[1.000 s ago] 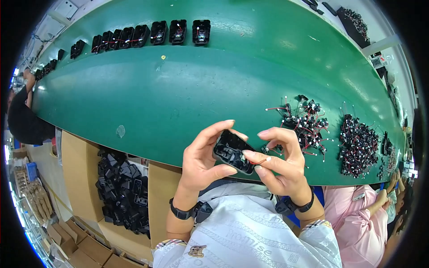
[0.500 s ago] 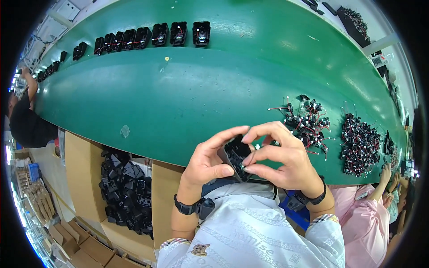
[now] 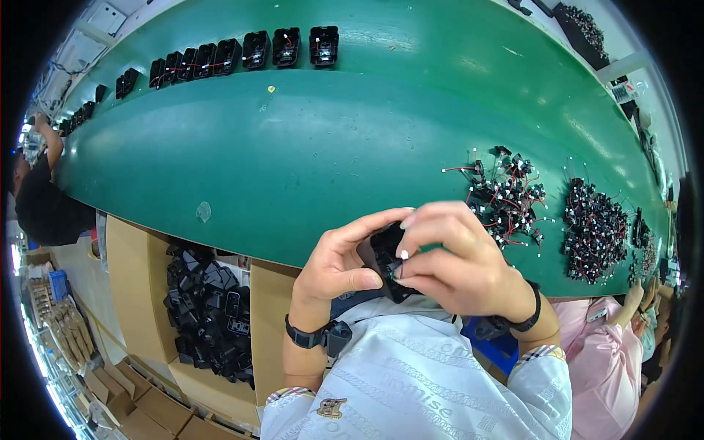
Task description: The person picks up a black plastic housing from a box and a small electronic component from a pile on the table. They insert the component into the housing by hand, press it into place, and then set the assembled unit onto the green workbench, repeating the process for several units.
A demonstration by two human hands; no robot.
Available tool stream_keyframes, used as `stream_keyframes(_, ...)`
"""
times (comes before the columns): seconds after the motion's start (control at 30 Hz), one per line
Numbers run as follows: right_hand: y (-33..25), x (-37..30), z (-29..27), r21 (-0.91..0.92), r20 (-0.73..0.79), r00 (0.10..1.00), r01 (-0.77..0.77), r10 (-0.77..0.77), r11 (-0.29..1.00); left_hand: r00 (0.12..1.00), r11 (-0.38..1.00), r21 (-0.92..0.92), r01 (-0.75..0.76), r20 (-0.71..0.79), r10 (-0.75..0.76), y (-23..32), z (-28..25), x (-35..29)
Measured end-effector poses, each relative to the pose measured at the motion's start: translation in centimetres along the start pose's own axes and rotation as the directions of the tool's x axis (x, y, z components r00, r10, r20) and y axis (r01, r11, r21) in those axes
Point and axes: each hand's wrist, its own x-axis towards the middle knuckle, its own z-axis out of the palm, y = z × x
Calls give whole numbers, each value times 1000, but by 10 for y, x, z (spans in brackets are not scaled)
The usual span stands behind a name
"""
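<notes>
A black plastic housing [image 3: 386, 248], like an open box, is held over the table's near edge. My left hand [image 3: 331, 262] is closed round its left side, thumb near the lower edge and fingers along the top. My right hand [image 3: 463, 257] has its fingertips in the opening, pinching a small wired part with a white plug [image 3: 404, 254]; most of that part is hidden by the fingers. Just beyond the right hand lies a heap of small black parts with red wires and white plugs [image 3: 507, 196].
Similar housings [image 3: 323, 47] stand in a row along the green table's [image 3: 330, 139] far side. A denser heap of wired parts [image 3: 594, 231] lies at the right. Below the table, a carton [image 3: 143, 286] holds black housings. A dark-sleeved person [image 3: 48, 209] is left; pink clothing [image 3: 601, 352] shows right.
My right-hand fingers have shifted slightly and curled closer over the housing. The white plug now shows between them. My left hand keeps its hold, and the whole view has tilted a little.
</notes>
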Motion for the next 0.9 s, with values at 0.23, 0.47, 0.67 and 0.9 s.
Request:
stream_keyframes(0.23, -1, -11, 17, 167, -104, 976, -171, 190, 971, 994, 985, -161, -53, -104, 37, -16, 6, 0)
stream_keyframes(0.47, 3, -10, 15, 159, -2, 959, -280, 284, 947, 994, 982, -174, -73, -96, 56, -19, 1, 2)
stream_keyframes(0.67, 2, -2, -1, 209, 81, 978, -207, 194, 956, 984, 970, -216, -110, -161, 76, -15, 0, 0)
stream_keyframes(0.9, 4, 40, -21, 171, 377, 925, -124, 52, 977, 977, 996, -11, -91, -195, 87, 5, 0, 6)
